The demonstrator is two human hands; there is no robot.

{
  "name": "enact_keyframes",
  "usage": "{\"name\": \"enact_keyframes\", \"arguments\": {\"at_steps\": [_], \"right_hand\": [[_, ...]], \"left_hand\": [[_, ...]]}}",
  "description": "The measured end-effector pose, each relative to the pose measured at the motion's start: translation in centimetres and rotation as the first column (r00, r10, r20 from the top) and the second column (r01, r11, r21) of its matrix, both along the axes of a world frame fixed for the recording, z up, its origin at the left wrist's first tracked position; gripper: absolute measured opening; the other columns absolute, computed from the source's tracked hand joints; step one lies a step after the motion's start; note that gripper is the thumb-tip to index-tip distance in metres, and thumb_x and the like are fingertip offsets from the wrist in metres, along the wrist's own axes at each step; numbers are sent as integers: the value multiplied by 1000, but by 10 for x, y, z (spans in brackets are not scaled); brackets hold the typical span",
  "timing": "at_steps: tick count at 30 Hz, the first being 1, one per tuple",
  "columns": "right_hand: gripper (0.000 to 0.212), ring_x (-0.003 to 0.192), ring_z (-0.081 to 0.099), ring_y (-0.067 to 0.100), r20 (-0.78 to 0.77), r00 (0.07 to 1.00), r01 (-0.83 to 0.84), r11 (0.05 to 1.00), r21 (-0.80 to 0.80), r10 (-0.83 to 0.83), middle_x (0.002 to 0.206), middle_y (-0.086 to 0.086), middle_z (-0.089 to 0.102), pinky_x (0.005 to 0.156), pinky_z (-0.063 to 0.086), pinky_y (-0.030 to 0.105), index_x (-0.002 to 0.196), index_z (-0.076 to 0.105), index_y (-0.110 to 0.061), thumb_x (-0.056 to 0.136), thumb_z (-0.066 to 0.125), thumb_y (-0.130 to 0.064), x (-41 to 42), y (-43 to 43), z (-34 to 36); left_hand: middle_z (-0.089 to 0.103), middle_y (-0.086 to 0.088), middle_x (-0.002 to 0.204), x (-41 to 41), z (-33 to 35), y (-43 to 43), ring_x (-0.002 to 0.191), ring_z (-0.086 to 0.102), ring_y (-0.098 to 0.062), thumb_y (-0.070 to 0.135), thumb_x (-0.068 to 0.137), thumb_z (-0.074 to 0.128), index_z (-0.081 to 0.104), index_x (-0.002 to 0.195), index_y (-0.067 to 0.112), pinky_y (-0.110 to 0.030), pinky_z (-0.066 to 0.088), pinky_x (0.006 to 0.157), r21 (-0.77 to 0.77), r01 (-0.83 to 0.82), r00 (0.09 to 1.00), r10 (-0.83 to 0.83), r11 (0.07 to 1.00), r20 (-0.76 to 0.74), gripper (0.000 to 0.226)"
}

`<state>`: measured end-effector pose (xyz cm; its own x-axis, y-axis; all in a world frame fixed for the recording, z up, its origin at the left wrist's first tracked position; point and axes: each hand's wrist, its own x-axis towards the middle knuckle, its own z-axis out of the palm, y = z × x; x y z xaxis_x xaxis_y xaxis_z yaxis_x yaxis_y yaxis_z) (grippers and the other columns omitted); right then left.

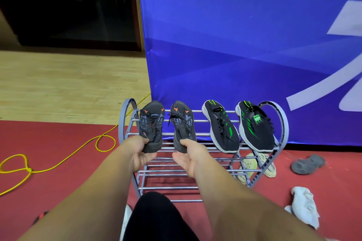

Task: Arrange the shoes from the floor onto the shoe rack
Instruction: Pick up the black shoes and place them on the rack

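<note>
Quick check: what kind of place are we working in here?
Probably a sports hall or event venue, not a home: light wooden floor, red carpet, and a big blue printed banner standing behind the shoe rack.

1. The shoe rack (166, 171): smooth metal bars with a soft gloss; side frames matt grey, ribbed along the edge.
2. The dark grey sneakers (151, 123): matt knitted cloth uppers, woven laces.
3. The green-striped sneakers (223, 129): matt black cloth uppers; smooth white soles.
4. The carpet (58, 143): red, matt, fine-napped.
5. The wooden floor (68, 84): pale boards, smooth, faint sheen.
6. The banner (235, 45): blue cloth, smooth, lightly creased, slight sheen.
7. The cable (29, 170): smooth yellow plastic sheath.
</note>
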<state>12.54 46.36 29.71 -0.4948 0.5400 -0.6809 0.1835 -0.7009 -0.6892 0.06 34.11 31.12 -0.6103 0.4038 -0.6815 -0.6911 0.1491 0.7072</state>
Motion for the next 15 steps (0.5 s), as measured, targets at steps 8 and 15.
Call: {"name": "enact_keyframes", "arguments": {"at_steps": [8,15], "right_hand": [[45,90,74,35,36,995,-92,996,6,92,108,24,68,69,65,41,133,58,-4,95,70,-26,7,2,-4],[47,93,73,37,73,988,-136,991,6,135,108,23,68,79,64,47,132,58,-6,95,70,-31,7,4,-7]], "left_hand": [[71,-21,114,4,-1,-2,91,72,-30,13,107,45,57,129,2,-38,60,52,-82,42,999,-44,996,-25,27],[68,-21,118,5,-4,-2,105,69,-33,11,108,42,55,130,1,-44,57,79,-109,27,999,-31,994,-38,28]]}}
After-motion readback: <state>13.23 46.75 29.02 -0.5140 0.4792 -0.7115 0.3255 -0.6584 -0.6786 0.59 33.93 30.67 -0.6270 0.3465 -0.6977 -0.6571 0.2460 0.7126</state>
